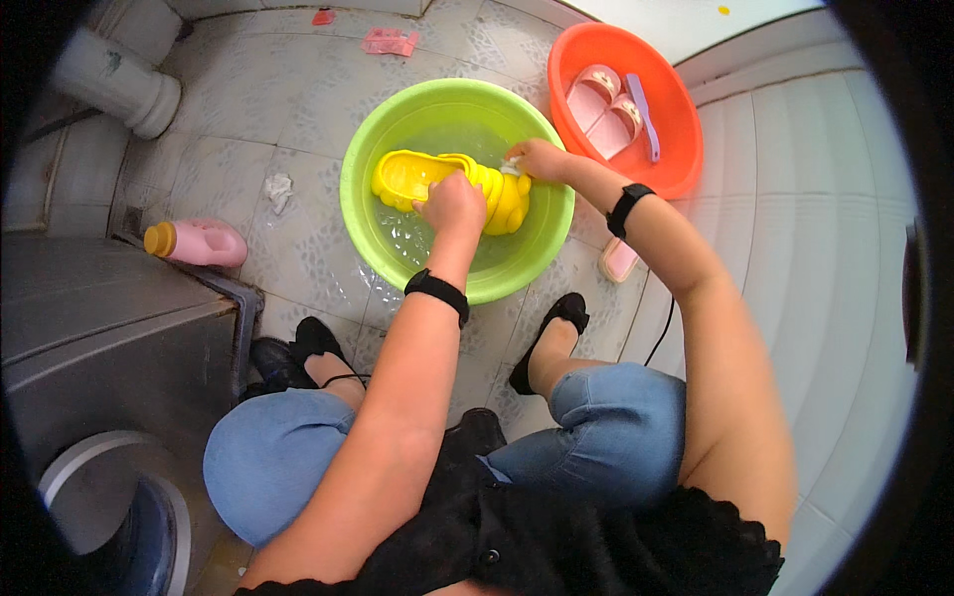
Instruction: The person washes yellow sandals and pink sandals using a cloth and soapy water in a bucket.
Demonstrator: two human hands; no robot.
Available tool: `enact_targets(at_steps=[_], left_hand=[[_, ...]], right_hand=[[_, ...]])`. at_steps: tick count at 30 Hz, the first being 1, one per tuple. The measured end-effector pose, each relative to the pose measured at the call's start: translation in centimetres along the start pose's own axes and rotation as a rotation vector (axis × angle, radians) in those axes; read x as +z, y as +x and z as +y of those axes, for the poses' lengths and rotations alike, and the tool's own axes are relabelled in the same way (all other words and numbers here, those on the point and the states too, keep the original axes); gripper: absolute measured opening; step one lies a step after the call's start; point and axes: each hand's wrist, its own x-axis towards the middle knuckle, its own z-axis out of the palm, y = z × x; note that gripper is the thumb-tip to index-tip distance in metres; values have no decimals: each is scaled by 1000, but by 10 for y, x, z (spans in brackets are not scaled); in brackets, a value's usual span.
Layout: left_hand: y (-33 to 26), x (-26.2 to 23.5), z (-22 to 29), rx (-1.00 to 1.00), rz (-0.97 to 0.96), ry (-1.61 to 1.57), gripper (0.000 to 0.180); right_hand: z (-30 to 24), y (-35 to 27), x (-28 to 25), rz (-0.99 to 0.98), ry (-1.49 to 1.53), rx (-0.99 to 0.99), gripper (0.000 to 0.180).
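A bright yellow clog (405,175) with a bumpy toe is held over the water in a green basin (360,214). My left hand (456,206) is closed around its middle. At the toe end, my right hand (539,160) has its fingers bent together on a small white piece (511,165), pressed to the clog. Fingers hide most of this white piece, so its kind is unclear. The clog's opening faces up, toward the basin's left side. Splashes and a few bubbles show in the water beside it.
An orange-red basin (693,164) at the back right holds pink slippers (594,89) and a purple-handled brush (642,114). A pink brush (620,260) lies by the wall. To the left are a pink bottle (204,243), crumpled tissue (279,191) and a dark grey machine (109,338).
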Motion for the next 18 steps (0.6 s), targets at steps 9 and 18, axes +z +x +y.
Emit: enact_targets(at_steps=[9, 18], left_hand=[[7, 17, -1, -121, -135, -13, 27], [13, 31, 0, -105, -133, -2, 30]], right_hand=[[-12, 49, 41, -195, -448, 44, 38], [-11, 55, 37, -77, -438, 77, 38]])
